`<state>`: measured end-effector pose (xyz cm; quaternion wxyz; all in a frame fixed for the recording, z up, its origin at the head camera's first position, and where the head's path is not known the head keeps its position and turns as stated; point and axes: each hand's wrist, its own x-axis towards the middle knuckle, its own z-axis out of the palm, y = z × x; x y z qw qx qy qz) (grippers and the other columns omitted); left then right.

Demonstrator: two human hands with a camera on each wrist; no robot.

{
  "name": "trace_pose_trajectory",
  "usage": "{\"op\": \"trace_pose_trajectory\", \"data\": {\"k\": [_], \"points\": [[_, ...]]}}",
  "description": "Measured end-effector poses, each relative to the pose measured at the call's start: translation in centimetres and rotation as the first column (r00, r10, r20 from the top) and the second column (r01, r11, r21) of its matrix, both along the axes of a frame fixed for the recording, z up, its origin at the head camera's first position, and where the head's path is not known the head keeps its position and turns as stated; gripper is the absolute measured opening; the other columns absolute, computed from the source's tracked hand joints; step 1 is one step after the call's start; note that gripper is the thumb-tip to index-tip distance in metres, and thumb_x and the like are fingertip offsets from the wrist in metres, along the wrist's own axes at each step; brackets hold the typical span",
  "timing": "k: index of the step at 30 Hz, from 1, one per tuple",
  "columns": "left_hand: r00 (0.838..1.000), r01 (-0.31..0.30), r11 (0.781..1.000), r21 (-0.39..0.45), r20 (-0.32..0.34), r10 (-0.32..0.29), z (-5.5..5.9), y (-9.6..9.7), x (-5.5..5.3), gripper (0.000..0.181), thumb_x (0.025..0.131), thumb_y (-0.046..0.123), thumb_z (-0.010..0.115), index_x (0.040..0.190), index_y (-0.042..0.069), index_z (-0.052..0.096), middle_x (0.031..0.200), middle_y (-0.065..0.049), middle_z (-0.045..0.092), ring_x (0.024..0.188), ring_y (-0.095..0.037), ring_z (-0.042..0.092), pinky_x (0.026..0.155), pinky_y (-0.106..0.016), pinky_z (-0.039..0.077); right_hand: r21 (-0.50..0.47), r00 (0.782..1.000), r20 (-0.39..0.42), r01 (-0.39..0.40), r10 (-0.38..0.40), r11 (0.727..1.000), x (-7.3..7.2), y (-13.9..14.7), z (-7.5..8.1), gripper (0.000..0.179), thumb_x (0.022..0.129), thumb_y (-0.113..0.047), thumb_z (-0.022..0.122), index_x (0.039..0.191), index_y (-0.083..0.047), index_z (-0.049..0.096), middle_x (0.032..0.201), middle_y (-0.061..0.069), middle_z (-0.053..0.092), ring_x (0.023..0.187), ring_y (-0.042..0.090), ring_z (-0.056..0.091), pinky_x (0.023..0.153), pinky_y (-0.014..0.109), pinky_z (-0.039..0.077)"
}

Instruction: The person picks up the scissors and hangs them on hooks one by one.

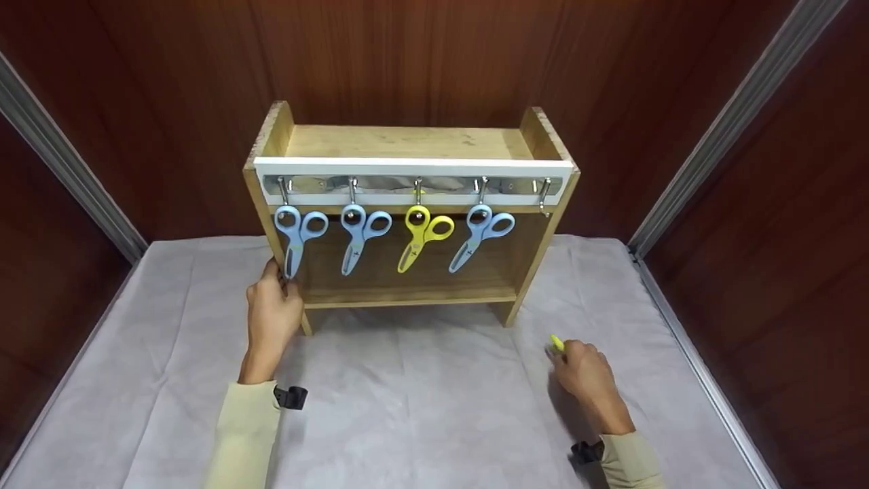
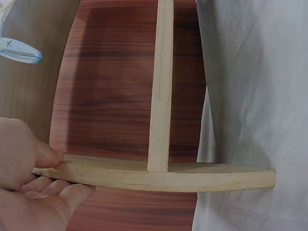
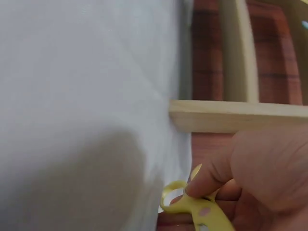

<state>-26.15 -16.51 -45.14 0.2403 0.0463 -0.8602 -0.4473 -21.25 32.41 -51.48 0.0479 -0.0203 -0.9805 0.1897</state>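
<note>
My left hand grips the edge of the left side panel of a wooden shelf unit, thumb on one face and fingers on the other. Yellow scissors are pinched in my right hand, which is low over the cloth, right of the unit; the palm partly hides them. Along the unit's front, three pairs of blue scissors and one yellow pair hang by their finger loops from metal hooks. The yellow pair is between the second and third blue pairs. A further hook sticks out at the far right.
The hooks are on a white-framed rail across the unit's upper front. The unit has a top shelf and a lower crosspiece. It stands on a wrinkled grey cloth. Reddish-brown panels with metal edges enclose the space.
</note>
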Motion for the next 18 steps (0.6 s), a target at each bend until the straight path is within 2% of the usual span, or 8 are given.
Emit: {"op": "trace_pose_trajectory", "data": {"k": [2,5,7,9,11,13,15,18], "points": [[1.0,-0.003,1.0,0.0,-0.001,0.003,-0.1,0.0,0.0,0.042,0.1,0.003,0.049,0.14,-0.008,0.058,0.116,-0.032,0.074,0.094,-0.042,0.071,0.079,-0.056,0.055,-0.083,1.0,0.011,-0.005,0.006,0.997,-0.2,0.0,0.5,0.034,0.102,-0.013,0.059,0.069,-0.009,0.05,0.061,0.001,0.045,0.054,0.02,0.044,0.053,0.034,0.037],[1.0,-0.008,1.0,0.0,-0.005,0.008,-0.1,-0.1,0.0,0.043,0.1,0.003,0.049,0.141,-0.007,0.058,0.116,-0.032,0.074,0.095,-0.044,0.071,0.081,-0.057,0.055,-0.208,1.0,0.012,-0.026,0.029,0.978,-0.5,-0.4,1.5,0.025,0.102,-0.008,0.057,0.077,-0.005,0.058,0.063,-0.001,0.043,0.056,0.015,0.042,0.054,0.029,0.036],[1.0,-0.012,1.0,-0.002,-0.008,0.012,-0.1,-0.1,0.0,0.043,0.1,0.002,0.049,0.141,-0.007,0.058,0.115,-0.032,0.074,0.095,-0.044,0.071,0.081,-0.058,0.055,-0.295,0.999,0.005,-0.036,0.04,0.955,-0.6,-0.8,2.1,0.018,0.101,-0.004,0.057,0.086,0.0,0.067,0.066,0.003,0.054,0.06,0.015,0.047,0.056,0.028,0.039],[1.0,-0.01,1.0,-0.001,-0.01,0.01,0.0,-0.1,0.0,0.043,0.1,0.002,0.049,0.141,-0.007,0.058,0.114,-0.032,0.074,0.094,-0.043,0.071,0.081,-0.057,0.055,-0.399,0.998,0.006,-0.053,0.061,0.915,-0.8,-1.3,2.7,0.018,0.101,-0.002,0.056,0.102,0.006,0.072,0.079,0.013,0.07,0.071,0.02,0.064,0.063,0.026,0.051],[1.0,-0.009,1.0,-0.001,-0.008,0.009,0.0,-0.1,0.0,0.044,0.099,0.002,0.049,0.141,-0.007,0.057,0.114,-0.032,0.074,0.093,-0.042,0.07,0.08,-0.056,0.055,-0.507,0.996,0.01,-0.07,0.087,0.859,-0.9,-1.7,3.1,0.024,0.102,0.0,0.056,0.117,0.012,0.071,0.1,0.026,0.076,0.093,0.031,0.075,0.079,0.028,0.062],[1.0,-0.005,1.0,0.002,-0.004,0.005,0.0,-0.1,0.0,0.043,0.1,0.001,0.048,0.141,-0.007,0.057,0.114,-0.032,0.074,0.091,-0.04,0.069,0.078,-0.055,0.054,-0.591,0.993,0.011,-0.087,0.115,0.802,-1.1,-2.1,3.6,0.03,0.103,0.003,0.054,0.127,0.015,0.065,0.119,0.034,0.073,0.115,0.043,0.072,0.093,0.035,0.063],[1.0,-0.002,1.0,0.002,0.0,0.002,0.0,-0.1,0.0,0.043,0.1,0.001,0.048,0.141,-0.008,0.057,0.113,-0.032,0.074,0.09,-0.039,0.068,0.077,-0.054,0.054,-0.649,0.99,0.004,-0.105,0.142,0.753,-1.2,-2.5,4.0,0.033,0.104,0.005,0.052,0.133,0.017,0.061,0.126,0.037,0.069,0.123,0.048,0.068,0.098,0.036,0.06],[1.0,0.003,1.0,0.0,0.002,-0.003,0.1,0.0,0.0,0.042,0.1,0.001,0.048,0.14,-0.008,0.058,0.112,-0.032,0.074,0.088,-0.039,0.068,0.075,-0.053,0.054,-0.677,0.986,-0.028,-0.14,0.164,0.722,-1.3,-3.1,4.6,0.034,0.104,0.005,0.054,0.135,0.016,0.061,0.129,0.036,0.068,0.122,0.045,0.069,0.098,0.035,0.06]]}}
